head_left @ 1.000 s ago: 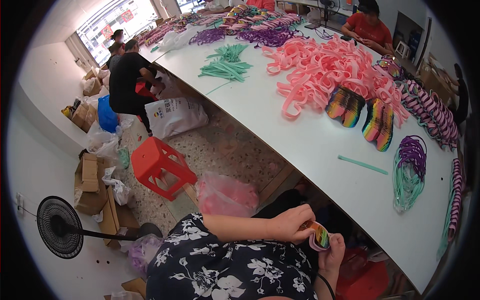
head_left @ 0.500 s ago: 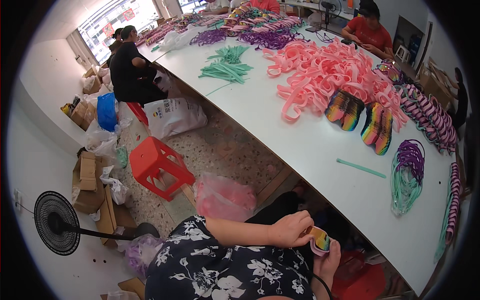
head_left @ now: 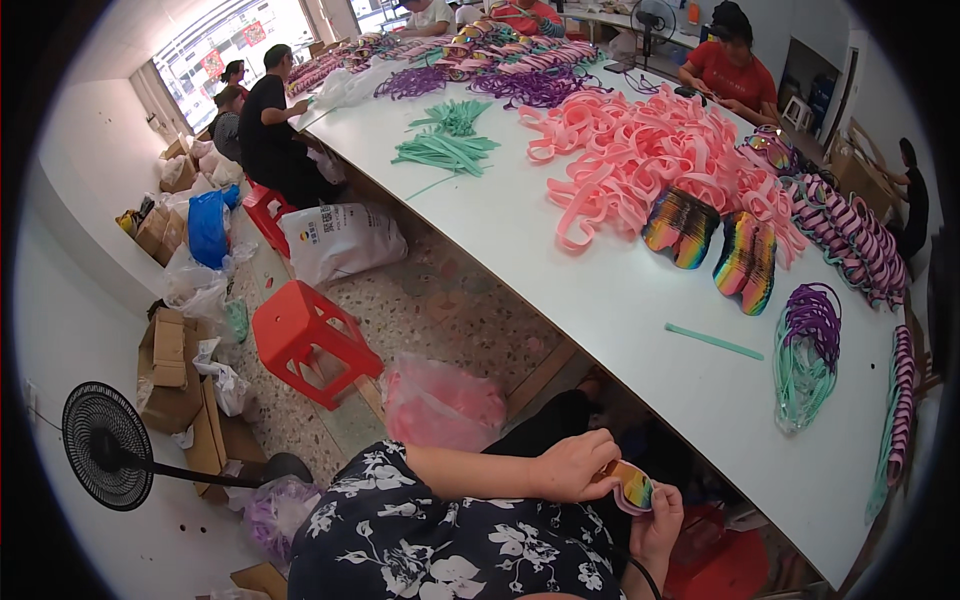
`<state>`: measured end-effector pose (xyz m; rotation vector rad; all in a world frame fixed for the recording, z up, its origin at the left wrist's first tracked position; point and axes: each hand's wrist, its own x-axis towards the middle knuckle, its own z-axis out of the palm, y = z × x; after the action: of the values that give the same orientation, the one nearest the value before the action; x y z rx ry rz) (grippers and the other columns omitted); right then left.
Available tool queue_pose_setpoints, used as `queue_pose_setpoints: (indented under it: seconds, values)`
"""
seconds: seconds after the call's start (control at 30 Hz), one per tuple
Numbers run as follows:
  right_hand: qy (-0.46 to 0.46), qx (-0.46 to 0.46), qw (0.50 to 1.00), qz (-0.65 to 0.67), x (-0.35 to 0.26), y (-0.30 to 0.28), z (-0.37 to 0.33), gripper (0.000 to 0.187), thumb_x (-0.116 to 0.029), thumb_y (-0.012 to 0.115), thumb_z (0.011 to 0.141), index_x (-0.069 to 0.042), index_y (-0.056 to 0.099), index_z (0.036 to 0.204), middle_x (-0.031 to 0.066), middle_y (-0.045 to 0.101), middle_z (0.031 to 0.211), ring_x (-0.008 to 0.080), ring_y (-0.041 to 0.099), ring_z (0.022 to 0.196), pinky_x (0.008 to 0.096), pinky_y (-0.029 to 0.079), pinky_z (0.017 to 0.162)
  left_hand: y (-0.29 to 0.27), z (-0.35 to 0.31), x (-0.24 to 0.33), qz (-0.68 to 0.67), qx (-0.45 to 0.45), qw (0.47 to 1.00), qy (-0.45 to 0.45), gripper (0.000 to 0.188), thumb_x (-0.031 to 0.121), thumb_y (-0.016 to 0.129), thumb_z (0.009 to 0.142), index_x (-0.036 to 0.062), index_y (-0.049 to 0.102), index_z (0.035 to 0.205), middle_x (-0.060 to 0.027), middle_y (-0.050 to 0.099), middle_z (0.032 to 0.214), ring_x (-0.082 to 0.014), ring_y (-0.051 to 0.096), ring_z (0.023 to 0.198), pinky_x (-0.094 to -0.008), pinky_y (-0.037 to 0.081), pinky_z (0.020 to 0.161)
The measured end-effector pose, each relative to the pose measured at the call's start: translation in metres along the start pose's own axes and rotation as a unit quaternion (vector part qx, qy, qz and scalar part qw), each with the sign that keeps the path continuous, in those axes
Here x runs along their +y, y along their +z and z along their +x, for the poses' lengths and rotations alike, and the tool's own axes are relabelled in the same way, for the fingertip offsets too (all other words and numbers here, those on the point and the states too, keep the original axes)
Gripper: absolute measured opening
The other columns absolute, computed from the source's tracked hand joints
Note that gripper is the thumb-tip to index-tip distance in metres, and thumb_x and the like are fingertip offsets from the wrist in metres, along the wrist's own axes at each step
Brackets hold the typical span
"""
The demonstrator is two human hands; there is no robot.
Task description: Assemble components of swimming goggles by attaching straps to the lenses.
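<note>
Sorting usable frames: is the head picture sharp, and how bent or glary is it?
Head view: strong fisheye, the white table edge curves, black corners ring the picture; daylight blows out the far windows; both hands, left hand and right hand, and the iridescent lens piece look fairly sharp, low in frame.

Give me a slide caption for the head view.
Both hands, left hand and right hand, hold a rainbow lens below the white table.

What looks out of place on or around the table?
One mint green strip lies alone on the white table, apart from the green strip pile. Cardboard boxes and plastic bags clutter the floor. Both hands, left and right, hold a rainbow lens; nothing looks damaged.
</note>
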<state>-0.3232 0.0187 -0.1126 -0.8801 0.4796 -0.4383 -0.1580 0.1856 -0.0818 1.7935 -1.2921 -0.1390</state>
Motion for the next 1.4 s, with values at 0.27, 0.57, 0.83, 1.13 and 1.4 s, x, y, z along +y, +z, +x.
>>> queue_pose_setpoints:
  seconds: [0.27,0.57,0.83,1.13,1.4]
  values:
    - [0.080,-0.032,0.995,0.040,-0.002,-0.001,0.005,0.011,-0.012,0.064,0.095,-0.002,0.060,0.099,0.0118,0.068,0.099,0.0202,0.067,0.091,0.0364,0.056,0.086,-0.006,0.000,0.001,0.043,0.001,0.996,0.075,0.039,0.027,0.075,0.080,0.0012,0.058,0.104,-0.0155,0.056,0.102,-0.0327,0.060,0.087,-0.0394,0.053,0.070]
    - [0.023,0.005,0.999,0.036,0.005,0.005,0.008,0.007,-0.009,0.059,0.099,-0.003,0.060,0.097,0.0083,0.065,0.093,0.0179,0.065,0.091,0.0332,0.053,0.088,-0.001,-0.004,-0.003,-0.008,0.025,1.000,0.006,0.035,0.026,0.074,0.081,0.0031,0.057,0.102,-0.0135,0.055,0.097,-0.0319,0.059,0.084,-0.0395,0.052,0.069]
    - [0.009,0.024,0.996,0.090,-0.001,0.016,-0.011,0.012,-0.012,0.057,0.102,-0.001,0.058,0.104,0.0122,0.065,0.108,0.0210,0.064,0.102,0.0382,0.052,0.096,0.007,-0.003,-0.001,-0.002,0.024,1.000,0.006,0.033,0.027,0.072,0.083,0.0046,0.055,0.099,-0.0122,0.053,0.093,-0.0315,0.059,0.083,-0.0403,0.051,0.066]
    - [-0.022,0.016,0.999,0.047,0.015,0.014,-0.013,0.024,-0.018,0.052,0.105,0.004,0.056,0.115,0.0157,0.064,0.116,0.0257,0.065,0.108,0.0418,0.054,0.098,0.012,-0.006,-0.004,-0.012,0.024,0.999,-0.023,0.034,0.027,0.072,0.083,0.0043,0.055,0.103,-0.0131,0.054,0.096,-0.0325,0.059,0.083,-0.0411,0.051,0.068]
    - [0.058,-0.026,0.996,0.062,-0.010,0.028,-0.010,0.034,-0.021,0.058,0.102,0.008,0.056,0.120,0.0195,0.065,0.117,0.0287,0.066,0.107,0.0433,0.056,0.094,0.005,-0.004,-0.002,0.027,0.048,0.998,0.035,0.035,0.027,0.074,0.081,0.0035,0.057,0.101,-0.0134,0.054,0.096,-0.0317,0.059,0.083,-0.0402,0.052,0.065]
